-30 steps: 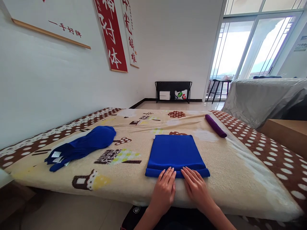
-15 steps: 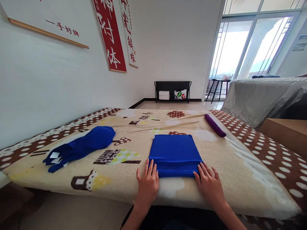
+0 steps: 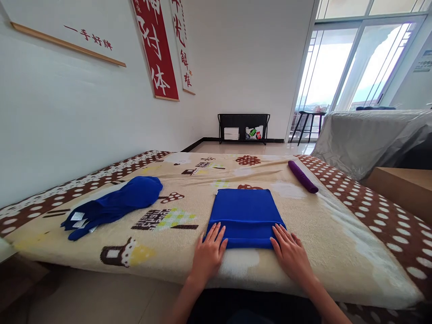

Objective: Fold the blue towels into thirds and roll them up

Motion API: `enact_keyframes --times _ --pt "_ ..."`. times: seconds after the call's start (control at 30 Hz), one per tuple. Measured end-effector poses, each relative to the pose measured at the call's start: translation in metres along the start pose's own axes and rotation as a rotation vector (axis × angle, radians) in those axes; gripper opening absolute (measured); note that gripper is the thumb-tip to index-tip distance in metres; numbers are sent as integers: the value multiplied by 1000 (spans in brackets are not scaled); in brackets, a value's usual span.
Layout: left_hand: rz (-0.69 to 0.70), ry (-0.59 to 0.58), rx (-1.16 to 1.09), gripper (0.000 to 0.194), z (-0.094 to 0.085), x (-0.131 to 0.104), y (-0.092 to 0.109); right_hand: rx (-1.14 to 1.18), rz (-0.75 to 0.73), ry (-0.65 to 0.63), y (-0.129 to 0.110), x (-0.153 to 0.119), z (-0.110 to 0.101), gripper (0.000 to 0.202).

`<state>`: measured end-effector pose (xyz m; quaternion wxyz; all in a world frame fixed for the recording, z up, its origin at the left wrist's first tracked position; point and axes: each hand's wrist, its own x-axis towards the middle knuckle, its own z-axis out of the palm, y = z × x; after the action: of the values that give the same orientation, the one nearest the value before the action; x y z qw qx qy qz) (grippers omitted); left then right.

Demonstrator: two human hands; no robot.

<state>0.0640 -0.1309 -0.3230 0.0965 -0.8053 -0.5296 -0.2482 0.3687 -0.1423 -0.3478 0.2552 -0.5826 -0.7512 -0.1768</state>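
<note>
A blue cloth, folded into a flat rectangle, lies on the bed in front of me, its near edge turned over in a band. My left hand rests on the near left corner of that band, fingers stretched out. On the near right corner lies my right hand, also with extended fingers and palm down. Neither hand grips the fabric. To the left is a crumpled blue garment with white labels at its near end. A purple rolled-up cloth sits farther off to the right.
The bed's patterned blanket has a brown border with white dots. Beyond stand a black rack and a dark stool. At right are a plastic-covered piece of furniture and a cardboard box. Scrolls hang on the wall.
Both hands have shifted slightly inward onto the folded band, with the fingers lying flatter on it. The band's far edge now looks straighter and a little farther from me.
</note>
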Motion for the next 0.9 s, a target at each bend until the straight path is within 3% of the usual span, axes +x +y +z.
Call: enact_keyframes --times 0.2,0.33,0.43,0.7,0.8,0.9 --pt "54 -41 -79 38 -14 -7 -35 -7 -32 2 30 -11 -2 45" --pt "-12 -25 -187 27 -28 -15 -51 89 -75 23 43 -16 -11 39" --pt "-32 -103 -276 25 -37 -18 -58 197 -44 -6 53 -18 -16 30" --pt "-96 -147 -400 22 -47 -10 -56 345 25 -84 66 -5 -13 36" --pt "-156 -139 -413 24 -44 -8 -53 292 39 -89 64 -4 -10 37" --pt "-171 -83 -287 22 -35 -7 -45 176 84 -28 57 -5 -7 33"
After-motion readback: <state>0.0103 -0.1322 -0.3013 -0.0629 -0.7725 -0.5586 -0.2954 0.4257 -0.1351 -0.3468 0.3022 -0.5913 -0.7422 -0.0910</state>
